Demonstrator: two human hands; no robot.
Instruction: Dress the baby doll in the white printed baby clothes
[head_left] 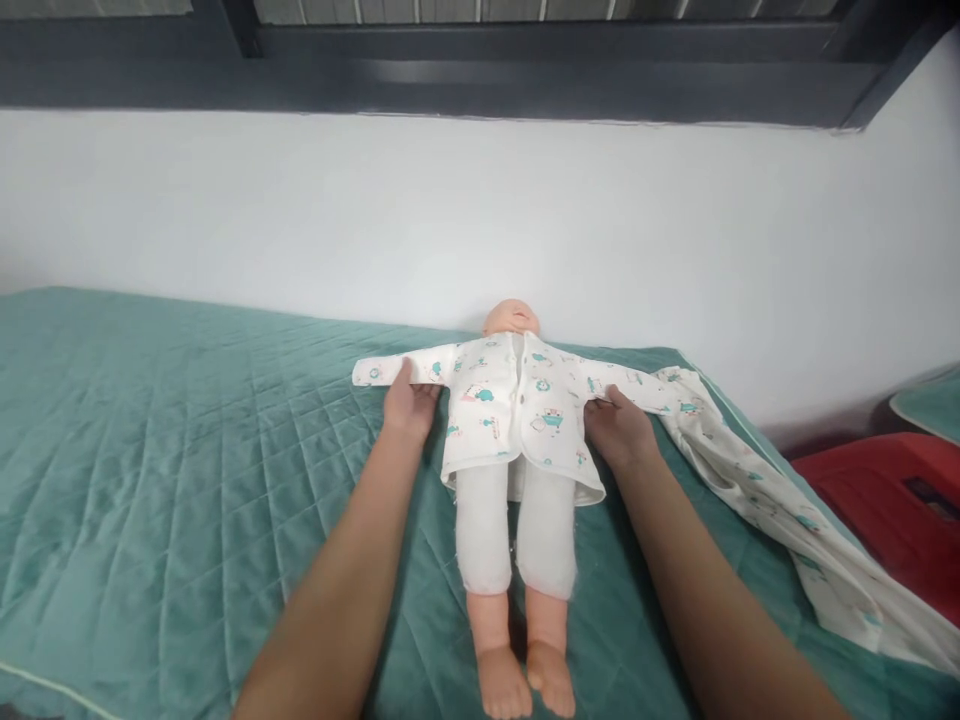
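A baby doll [516, 545] lies on its back with its feet toward me. It wears a white baby jacket [487, 400] printed with small green and pink figures. Both jacket sleeves stretch out sideways. My left hand [409, 405] grips the sleeve on the left, thumb on top and fingers underneath. On the other side, my right hand [621, 430] holds the opposite sleeve near the jacket's body, its fingers partly hidden below the cloth. The doll's white padded legs end in bare feet, and the front hangs parted at the bottom.
A green quilted cover [187, 480] lies under the doll. Matching printed white cloth [739, 470] trails down the right edge, touching the right sleeve's end. Beyond that edge stands a red plastic object [870, 490]. A white wall [300, 220] rises close behind the doll's head.
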